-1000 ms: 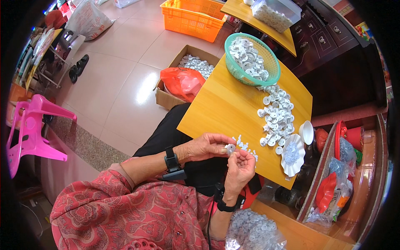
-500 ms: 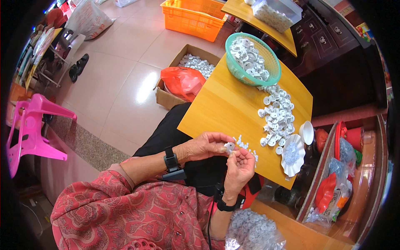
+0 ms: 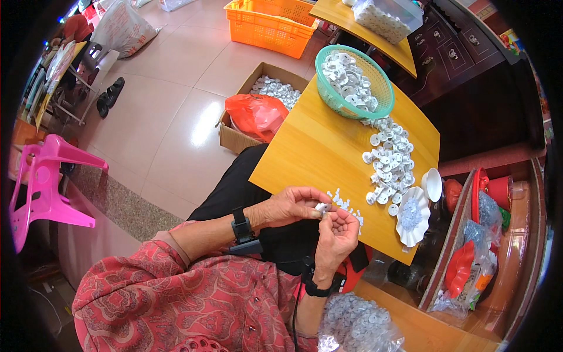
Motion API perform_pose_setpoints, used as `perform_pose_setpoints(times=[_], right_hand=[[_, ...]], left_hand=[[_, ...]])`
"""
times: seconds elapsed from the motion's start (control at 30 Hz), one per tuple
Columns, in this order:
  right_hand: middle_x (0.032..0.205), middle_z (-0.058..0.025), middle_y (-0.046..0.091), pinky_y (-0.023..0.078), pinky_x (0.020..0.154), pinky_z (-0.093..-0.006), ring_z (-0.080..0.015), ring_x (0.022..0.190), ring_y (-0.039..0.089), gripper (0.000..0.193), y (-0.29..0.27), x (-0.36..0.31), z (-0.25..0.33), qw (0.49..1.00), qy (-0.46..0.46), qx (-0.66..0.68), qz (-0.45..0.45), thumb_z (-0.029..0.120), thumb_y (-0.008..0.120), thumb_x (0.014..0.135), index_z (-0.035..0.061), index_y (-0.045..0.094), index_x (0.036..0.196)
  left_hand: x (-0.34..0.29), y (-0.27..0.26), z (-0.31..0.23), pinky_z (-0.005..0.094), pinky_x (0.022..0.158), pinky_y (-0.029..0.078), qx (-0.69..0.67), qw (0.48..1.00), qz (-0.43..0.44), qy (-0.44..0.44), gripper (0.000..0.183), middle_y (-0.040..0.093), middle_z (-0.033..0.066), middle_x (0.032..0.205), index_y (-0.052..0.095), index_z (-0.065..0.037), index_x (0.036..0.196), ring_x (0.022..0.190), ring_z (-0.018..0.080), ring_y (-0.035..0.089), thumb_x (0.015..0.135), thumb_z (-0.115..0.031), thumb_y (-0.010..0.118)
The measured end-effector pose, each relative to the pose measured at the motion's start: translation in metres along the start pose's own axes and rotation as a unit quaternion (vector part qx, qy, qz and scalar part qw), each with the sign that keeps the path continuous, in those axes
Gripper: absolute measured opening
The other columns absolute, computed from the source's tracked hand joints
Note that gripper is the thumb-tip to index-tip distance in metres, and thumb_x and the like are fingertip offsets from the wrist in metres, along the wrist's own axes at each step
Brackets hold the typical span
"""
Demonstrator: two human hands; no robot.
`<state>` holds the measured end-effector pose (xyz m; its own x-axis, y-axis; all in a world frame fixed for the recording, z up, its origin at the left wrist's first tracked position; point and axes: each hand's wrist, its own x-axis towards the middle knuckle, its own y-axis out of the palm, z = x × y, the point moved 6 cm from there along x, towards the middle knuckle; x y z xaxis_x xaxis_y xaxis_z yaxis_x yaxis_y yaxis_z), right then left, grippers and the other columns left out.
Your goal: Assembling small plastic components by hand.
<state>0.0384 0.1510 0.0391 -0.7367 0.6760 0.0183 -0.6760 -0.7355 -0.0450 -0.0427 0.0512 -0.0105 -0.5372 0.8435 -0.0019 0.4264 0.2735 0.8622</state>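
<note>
Over the near edge of the yellow wooden board [image 3: 305,146], my left hand [image 3: 285,206] pinches a small round white plastic part [image 3: 322,207] between thumb and fingers. My right hand [image 3: 336,237] is closed in a pinch right beside that part; whatever its fingertips grip is too small and covered to make out. Just beyond my fingers, several tiny white plastic pieces [image 3: 341,202] lie scattered on the board. Farther right spreads a heap of similar round white parts [image 3: 388,161]. A white scalloped dish [image 3: 417,236] holds small translucent pieces.
A green basket [image 3: 387,105] full of white parts stands at the board's far end. By the dish is a white bowl [image 3: 432,185]. Right lies an open drawer [image 3: 516,258]; below, a bag of clear pieces [image 3: 358,320]. A cardboard box [image 3: 237,139] and pink stool [image 3: 53,176] stand left.
The round white part has turned between my left fingers and now shows more of its side. Both hands stay in almost the same place.
</note>
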Motion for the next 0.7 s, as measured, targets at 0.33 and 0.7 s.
perform_pose_setpoints(times=[0.33, 0.7], right_hand=[[0.085, -0.0056, 0.063, 0.051, 0.068, -0.0220, -0.0082, 0.074, 0.059, 0.019, -0.001, 0.000, 0.005, 0.999, -0.012, -0.044, -0.013, -0.003, 0.068, 0.083, -0.0038, 0.056, 0.098], [0.092, -0.0082, 0.063, 0.050, 0.064, -0.0212, -0.0088, 0.075, 0.059, 0.021, 0.000, 0.004, 0.011, 0.997, 0.058, 0.048, 0.029, 0.000, 0.067, 0.086, -0.0038, 0.054, 0.102]], left_hand=[[-0.001, 0.009, -0.011, 0.0306, 0.103, 0.042, 0.155, 0.987, 0.015, 0.043, 0.030, 0.058, 0.0058, 0.117, 0.062, -0.001, 0.115, 0.112, 0.0156, 0.055, 0.086, -0.003, 0.069], [0.001, 0.001, -0.003, 0.0326, 0.102, 0.045, 0.046, 0.999, 0.001, 0.027, 0.032, 0.060, 0.0087, 0.119, 0.059, -0.001, 0.119, 0.113, 0.0182, 0.059, 0.088, -0.002, 0.066]])
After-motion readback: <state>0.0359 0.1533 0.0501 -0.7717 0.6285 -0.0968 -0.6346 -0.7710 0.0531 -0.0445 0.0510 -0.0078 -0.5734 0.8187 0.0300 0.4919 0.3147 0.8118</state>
